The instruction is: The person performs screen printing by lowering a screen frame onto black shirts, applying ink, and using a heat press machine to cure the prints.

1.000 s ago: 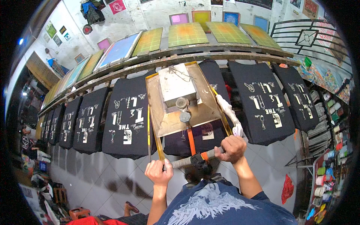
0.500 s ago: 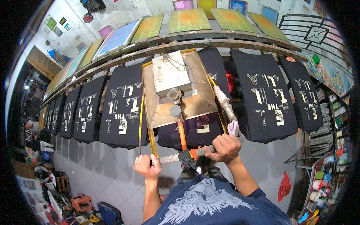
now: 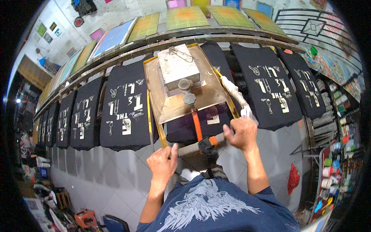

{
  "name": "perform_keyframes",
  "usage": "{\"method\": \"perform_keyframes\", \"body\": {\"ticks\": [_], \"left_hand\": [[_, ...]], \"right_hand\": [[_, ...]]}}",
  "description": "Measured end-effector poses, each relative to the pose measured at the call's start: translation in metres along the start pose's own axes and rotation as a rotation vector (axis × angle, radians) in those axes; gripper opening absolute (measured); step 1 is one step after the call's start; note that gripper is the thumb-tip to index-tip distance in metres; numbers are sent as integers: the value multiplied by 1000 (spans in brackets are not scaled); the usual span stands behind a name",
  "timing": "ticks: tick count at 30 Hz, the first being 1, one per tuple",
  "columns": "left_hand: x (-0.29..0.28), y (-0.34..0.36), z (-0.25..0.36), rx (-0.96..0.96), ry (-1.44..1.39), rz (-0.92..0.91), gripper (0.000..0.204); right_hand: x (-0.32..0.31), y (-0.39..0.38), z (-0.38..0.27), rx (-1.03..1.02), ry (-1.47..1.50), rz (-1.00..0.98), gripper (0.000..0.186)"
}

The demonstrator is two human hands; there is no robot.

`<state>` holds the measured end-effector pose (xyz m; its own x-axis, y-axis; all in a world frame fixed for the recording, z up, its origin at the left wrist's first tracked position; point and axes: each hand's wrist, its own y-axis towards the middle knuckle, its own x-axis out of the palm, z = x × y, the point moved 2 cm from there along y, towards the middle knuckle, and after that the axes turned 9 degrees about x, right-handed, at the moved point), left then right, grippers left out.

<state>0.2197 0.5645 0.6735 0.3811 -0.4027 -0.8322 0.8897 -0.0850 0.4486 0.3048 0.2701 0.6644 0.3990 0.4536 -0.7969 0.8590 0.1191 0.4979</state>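
Note:
Both my hands are wrapped round a wrapped crossbar handle (image 3: 188, 150) in front of me. My left hand (image 3: 162, 162) grips its left end, and my right hand (image 3: 242, 133) grips the right end. The bar belongs to a gas-fed heater with a broad metal hood (image 3: 154, 83) and a boxy top (image 3: 179, 65). An orange hose (image 3: 197, 125) runs from the bar to a grey regulator-like fitting (image 3: 189, 98). White cloth (image 3: 232, 87) is wound along the right side rod. Under the hood lies a black printed T-shirt (image 3: 176, 131), mostly covered.
Black T-shirts with pale prints (image 3: 125, 104) hang over boards in a row on both sides. Behind them a wooden rack (image 3: 170, 38) carries printing screens (image 3: 187, 17). Ink tubs (image 3: 327, 172) crowd the right, a red cloth (image 3: 293, 178) lies on the tiles, and an orange stool (image 3: 85, 218) stands lower left.
The view has shifted, and the crossbar now tilts up more to the right. My right hand sits higher and further right, my left slightly right; both keep their hold.

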Motion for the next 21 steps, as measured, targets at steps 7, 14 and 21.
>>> {"method": "perform_keyframes", "body": {"ticks": [7, 14, 21], "left_hand": [[-7, -18, -43, 343, -158, 172, 27], [-51, -41, -98, 496, -310, 138, 24], [-75, -40, -158, 656, -358, 136, 23]], "right_hand": [[-2, -35, -45, 98, -72, 124, 29], [-13, -110, -132, 283, -211, 175, 29], [-9, -169, -223, 351, -292, 196, 35]]}}
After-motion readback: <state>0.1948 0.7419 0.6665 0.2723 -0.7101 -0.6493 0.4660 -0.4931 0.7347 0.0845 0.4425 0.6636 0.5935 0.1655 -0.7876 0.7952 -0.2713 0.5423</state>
